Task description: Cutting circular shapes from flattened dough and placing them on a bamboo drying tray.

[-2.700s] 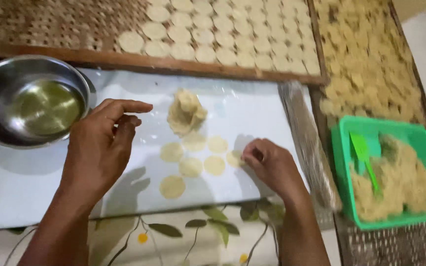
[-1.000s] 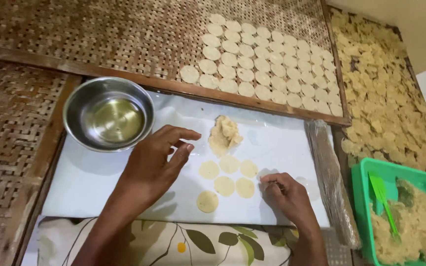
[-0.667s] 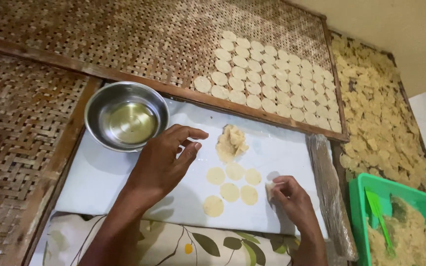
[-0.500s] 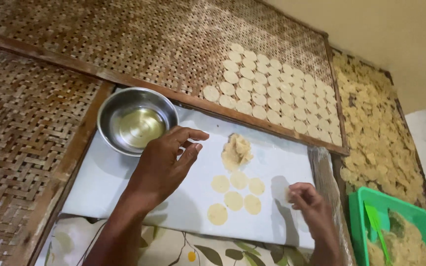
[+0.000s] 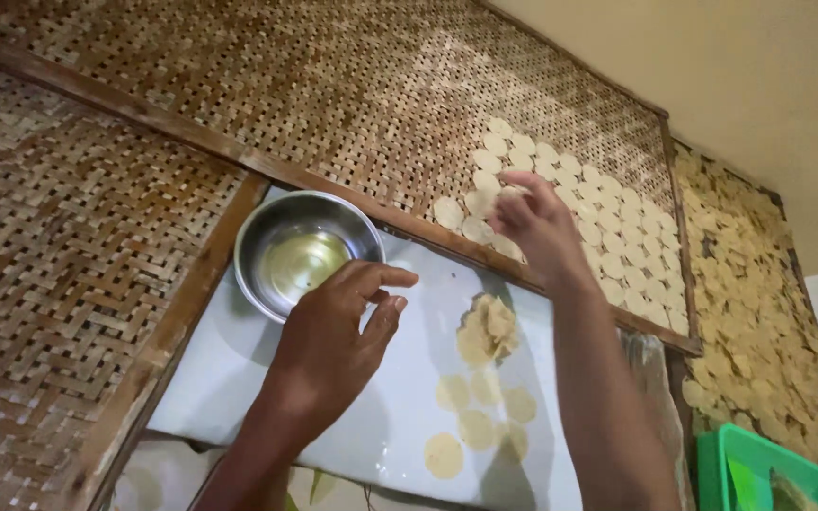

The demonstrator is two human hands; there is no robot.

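Observation:
My right hand (image 5: pixel 534 223) reaches out over the woven bamboo tray (image 5: pixel 333 85) and pinches a thin pale dough disc (image 5: pixel 487 201) at the near edge of the rows of discs (image 5: pixel 579 203) laid there. My left hand (image 5: pixel 338 339) hovers with fingers spread over the white plastic sheet (image 5: pixel 239 378), beside the steel bowl (image 5: pixel 297 253) of yellowish liquid. A lump of dough (image 5: pixel 487 328) and several flat discs (image 5: pixel 481 426) lie on the sheet between my arms.
A second woven tray (image 5: pixel 59 284) lies at the left. At the right, another tray (image 5: pixel 750 312) holds many yellowish discs. A green plastic container (image 5: pixel 769 473) sits at the bottom right corner. A pale wall runs along the top right.
My right hand lifted a disc off the sheet and carried it up to the rows on the bamboo tray. The view swung left and up. My left hand stayed beside the bowl.

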